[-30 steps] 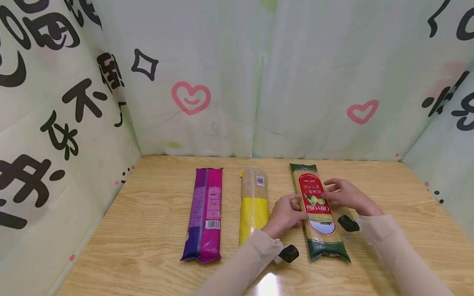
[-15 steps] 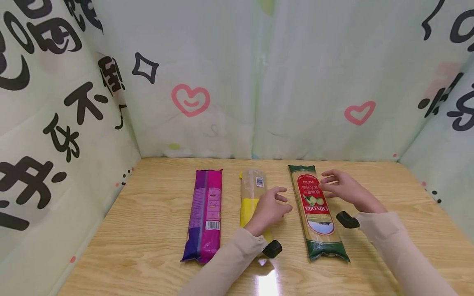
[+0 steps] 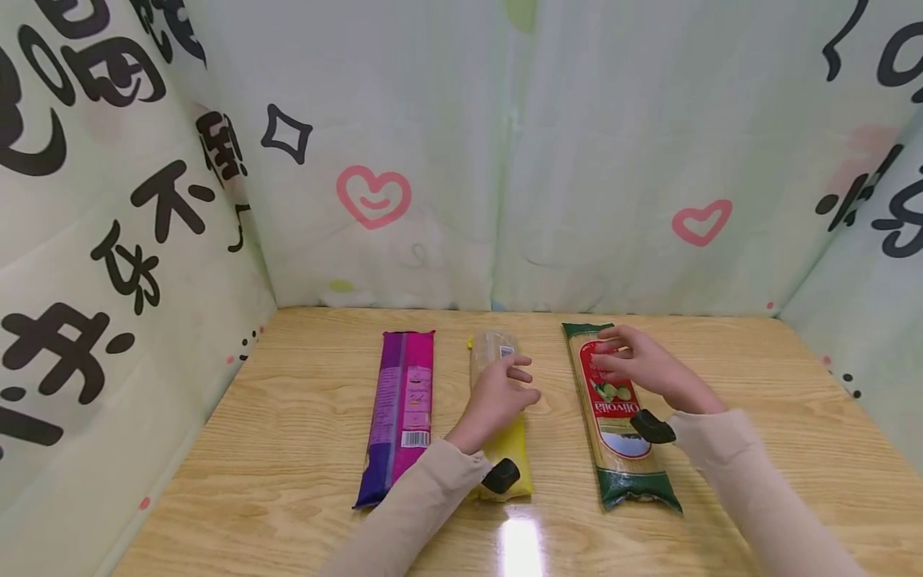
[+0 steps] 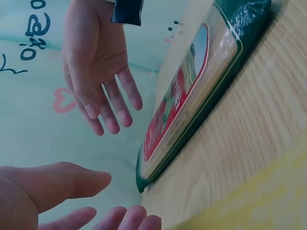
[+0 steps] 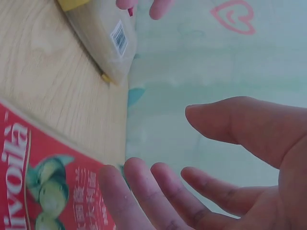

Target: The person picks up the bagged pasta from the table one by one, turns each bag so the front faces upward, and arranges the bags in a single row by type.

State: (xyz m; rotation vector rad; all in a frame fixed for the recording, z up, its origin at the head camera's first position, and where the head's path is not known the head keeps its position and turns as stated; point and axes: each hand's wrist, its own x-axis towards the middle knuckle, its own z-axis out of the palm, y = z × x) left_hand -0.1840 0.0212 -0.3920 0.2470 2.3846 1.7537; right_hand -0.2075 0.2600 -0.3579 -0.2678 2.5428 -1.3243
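My left hand (image 3: pixel 496 401) hovers over the yellow-and-clear packet (image 3: pixel 513 457) in the head view, covering its middle. Its thumb and fingers are spread and hold nothing. Over the upper part of a spaghetti packet (image 3: pixel 626 441) with green ends and a red label hangs my right hand (image 3: pixel 649 370). Those fingers are apart too, with nothing between them. In the right wrist view the red label (image 5: pixel 53 187) lies beyond the right fingertips (image 5: pixel 136 175), and a gap shows in the left wrist view between that hand and the packet. A purple-and-pink packet (image 3: pixel 397 417) lies left of the others.
All three packets lie lengthwise, side by side, on a wooden table (image 3: pixel 288 449). Printed curtains (image 3: pixel 591 144) hang behind and at both sides. A black wrist device (image 3: pixel 501 476) sits at the left cuff, another black device (image 3: pixel 652 426) at the right one.
The left hand has let go of the spaghetti packet's side and moved left over the yellow packet. From the spaghetti packet's right edge, the right hand has lifted and shifted left above it.
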